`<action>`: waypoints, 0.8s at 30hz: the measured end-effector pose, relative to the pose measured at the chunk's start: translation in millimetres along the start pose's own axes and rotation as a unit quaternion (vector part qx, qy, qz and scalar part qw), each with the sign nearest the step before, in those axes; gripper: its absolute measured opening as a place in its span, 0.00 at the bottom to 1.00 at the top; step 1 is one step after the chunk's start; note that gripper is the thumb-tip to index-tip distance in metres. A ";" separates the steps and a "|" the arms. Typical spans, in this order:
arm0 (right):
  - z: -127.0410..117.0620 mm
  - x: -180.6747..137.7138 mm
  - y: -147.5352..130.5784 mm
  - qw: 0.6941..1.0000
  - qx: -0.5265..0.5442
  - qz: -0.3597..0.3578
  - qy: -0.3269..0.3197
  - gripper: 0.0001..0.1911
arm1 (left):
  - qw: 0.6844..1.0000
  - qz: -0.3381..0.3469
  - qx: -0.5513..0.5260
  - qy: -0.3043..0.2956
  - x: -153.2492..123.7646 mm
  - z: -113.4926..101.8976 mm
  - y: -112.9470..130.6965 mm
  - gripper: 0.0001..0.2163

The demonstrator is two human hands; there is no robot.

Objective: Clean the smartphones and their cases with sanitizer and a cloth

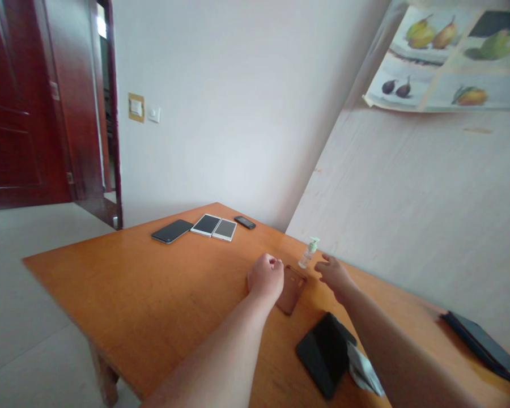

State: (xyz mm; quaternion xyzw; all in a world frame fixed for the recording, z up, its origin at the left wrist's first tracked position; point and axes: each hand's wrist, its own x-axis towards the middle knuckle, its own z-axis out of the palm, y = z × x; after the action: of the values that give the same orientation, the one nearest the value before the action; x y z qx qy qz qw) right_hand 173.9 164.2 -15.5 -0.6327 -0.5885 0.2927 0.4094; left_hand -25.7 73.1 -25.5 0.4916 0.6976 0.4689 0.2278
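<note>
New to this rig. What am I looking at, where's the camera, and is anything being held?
There's no machine: these are a person's bare hands, seen in one picture from a camera worn on their head, looking forward and down. On the wooden table, four phone-like devices lie toward the far end. The left hand, fingers curled, is by a brownish case; whether it holds anything I can't tell. The right hand is near a pump bottle, apparently without gripping it. Nearer the camera lie a dark flat object and something pale and crumpled.
</note>
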 end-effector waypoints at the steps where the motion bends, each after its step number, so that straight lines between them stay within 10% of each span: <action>1: -6.9 -8.6 0.9 1.000 0.001 0.001 0.001 0.30 | 1.000 0.000 0.001 -0.001 0.1 0.6 -0.2 0.09; 14: -119.2 -140.4 23.1 0.998 -0.033 0.009 -0.058 0.23 | 0.999 0.026 0.029 -0.031 -0.2 3.8 -1.1 0.08; 24: -134.1 -160.6 62.4 0.972 -0.187 -0.130 -0.064 0.25 | 0.993 0.063 0.085 -0.059 -12.6 -5.2 7.4 0.10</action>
State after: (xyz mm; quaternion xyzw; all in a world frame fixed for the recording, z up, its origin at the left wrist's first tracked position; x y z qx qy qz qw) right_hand 297.9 -15.4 -21.1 -0.5959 -0.7350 0.1619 0.2801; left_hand -21.0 60.0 -18.4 0.5794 0.6877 0.3912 0.1958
